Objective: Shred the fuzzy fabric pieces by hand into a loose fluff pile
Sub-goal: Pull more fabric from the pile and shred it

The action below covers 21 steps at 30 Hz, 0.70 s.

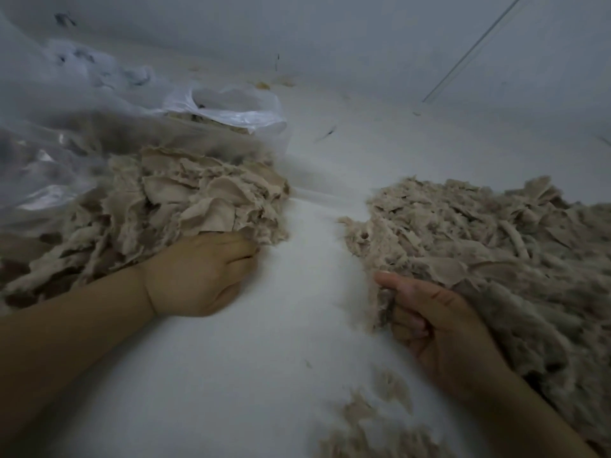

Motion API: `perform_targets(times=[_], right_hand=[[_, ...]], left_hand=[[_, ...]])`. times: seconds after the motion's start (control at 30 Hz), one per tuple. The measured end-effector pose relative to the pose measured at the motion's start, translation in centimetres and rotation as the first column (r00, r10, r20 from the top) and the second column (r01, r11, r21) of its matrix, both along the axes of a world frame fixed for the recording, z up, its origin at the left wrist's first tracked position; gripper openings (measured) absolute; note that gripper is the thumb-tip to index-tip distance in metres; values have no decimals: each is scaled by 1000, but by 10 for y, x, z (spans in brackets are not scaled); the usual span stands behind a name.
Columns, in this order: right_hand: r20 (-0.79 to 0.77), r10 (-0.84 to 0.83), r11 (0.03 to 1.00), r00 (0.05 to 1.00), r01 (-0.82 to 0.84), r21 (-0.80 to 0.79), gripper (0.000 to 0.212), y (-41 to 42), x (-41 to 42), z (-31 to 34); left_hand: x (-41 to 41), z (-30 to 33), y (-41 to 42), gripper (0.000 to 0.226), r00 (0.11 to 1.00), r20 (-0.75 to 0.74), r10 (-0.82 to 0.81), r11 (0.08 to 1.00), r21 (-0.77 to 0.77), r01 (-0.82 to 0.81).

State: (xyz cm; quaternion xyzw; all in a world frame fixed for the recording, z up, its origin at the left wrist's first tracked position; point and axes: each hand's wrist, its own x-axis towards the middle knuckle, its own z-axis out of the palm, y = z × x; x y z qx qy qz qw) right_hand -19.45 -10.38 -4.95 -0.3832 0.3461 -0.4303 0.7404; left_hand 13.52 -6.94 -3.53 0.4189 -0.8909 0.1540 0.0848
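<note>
**Both hands at the two fabric heaps**

I see my left hand [201,272] lying knuckles-up on the white sheet [231,375], fingertips pushed under the near edge of the heap of fuzzy beige fabric pieces [185,196]. The fingers are buried there, so I cannot tell whether they have closed on anything. Behind that heap sits a clear plastic bag [231,110] with more beige material inside.

My right hand [436,328] is curled, thumb up, pinching a tuft of grey-beige fluff [385,309] at the near left corner of the fluff pile [479,233] — the pile spreads away to the right of this grip. A few loose scraps [373,428] lie below the right wrist.
</note>
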Motion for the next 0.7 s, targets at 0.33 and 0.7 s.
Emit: perform_targets(times=[0.33,0.7], right_hand=[[13,34,999,999,-34,-3,32,0,-1,3],[29,60,998,998,-60,-1,26,-4,-2,0]], left_hand=[[-35,1,7,6,915,235,327,944,-46,-326],[-95,15,17,9,965,30,261,962,-96,-257]])
